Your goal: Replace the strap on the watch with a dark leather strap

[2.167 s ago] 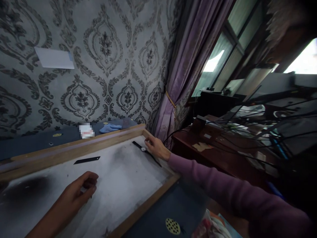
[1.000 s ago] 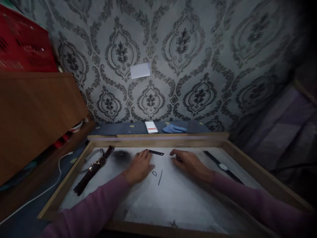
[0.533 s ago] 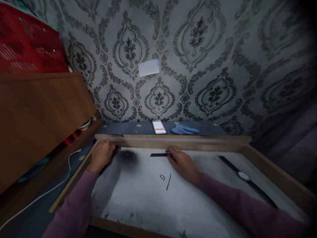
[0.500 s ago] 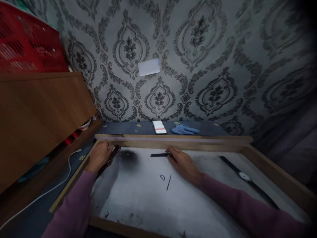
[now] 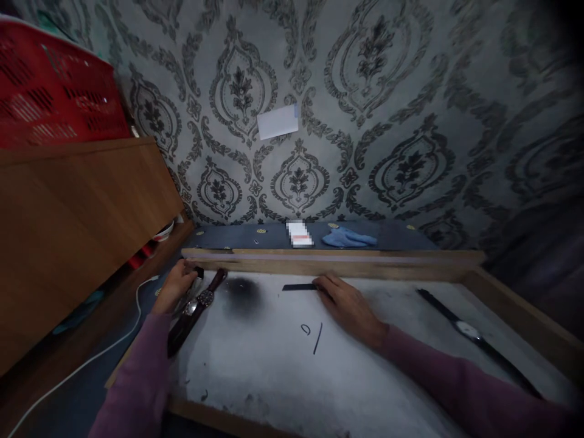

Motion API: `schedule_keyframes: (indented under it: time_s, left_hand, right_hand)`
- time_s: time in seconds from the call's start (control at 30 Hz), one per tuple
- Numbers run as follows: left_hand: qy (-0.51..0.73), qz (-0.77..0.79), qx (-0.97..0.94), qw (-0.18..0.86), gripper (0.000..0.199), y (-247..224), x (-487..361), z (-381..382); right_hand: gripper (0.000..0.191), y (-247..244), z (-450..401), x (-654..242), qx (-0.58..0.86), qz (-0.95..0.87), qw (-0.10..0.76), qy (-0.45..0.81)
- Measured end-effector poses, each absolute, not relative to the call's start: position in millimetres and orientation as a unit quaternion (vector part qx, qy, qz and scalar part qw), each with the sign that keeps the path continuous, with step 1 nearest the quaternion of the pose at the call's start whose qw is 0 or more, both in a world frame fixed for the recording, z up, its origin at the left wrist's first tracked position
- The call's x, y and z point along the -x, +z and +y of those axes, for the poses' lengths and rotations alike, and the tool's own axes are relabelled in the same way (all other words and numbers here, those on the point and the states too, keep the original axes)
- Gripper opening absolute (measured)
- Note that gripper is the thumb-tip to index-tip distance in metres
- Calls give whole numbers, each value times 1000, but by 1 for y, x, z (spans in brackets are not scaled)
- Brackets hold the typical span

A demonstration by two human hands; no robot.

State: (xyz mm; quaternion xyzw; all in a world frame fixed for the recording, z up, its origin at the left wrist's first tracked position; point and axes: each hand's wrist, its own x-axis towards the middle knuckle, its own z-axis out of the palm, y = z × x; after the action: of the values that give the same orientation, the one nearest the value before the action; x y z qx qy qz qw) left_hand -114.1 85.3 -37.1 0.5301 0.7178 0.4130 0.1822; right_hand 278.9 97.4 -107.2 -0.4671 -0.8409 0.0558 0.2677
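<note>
A shallow wooden-framed tray (image 5: 337,266) with a white base lies in front of me. My left hand (image 5: 176,285) is at its back left corner, fingers bent together around something I cannot make out, beside a metal-cased watch (image 5: 190,306). Just right of that lies a brown-strapped watch (image 5: 206,297). My right hand (image 5: 349,304) is near the back middle, its fingers closed on the right end of a black strap (image 5: 297,287); the rest of what it holds is hidden under the fingers. A dark-strapped watch with a white dial (image 5: 468,330) lies at the right.
Behind the tray are a phone (image 5: 299,233) and a blue cloth (image 5: 349,237). A wooden cabinet (image 5: 86,213) bearing a red basket (image 5: 59,91) stands at the left. A white cable (image 5: 119,336) runs along the left. Dark marks are on the tray base.
My left hand has shifted left, uncovering the brown-strapped watch and the metal-cased one. My right hand stays on the black strap. The whole view has shifted slightly.
</note>
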Motion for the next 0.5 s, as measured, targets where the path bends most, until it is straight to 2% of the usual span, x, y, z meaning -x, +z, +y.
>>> schedule_keyframes:
  time_s: [0.23,0.37,0.5]
  left_hand:
    - [503,646,-502,280,38,-23,106,74]
    - [493,614,-537,305,40,-24,96,77]
    - [447,609,-590,285,36,-36,81,81]
  right_hand:
    - [18,-110,98,-281,459,-840,284,60]
    - [20,-109,99,-281,459,-842,276,64]
    - [22,-109,99,-281,462,-842,271,70]
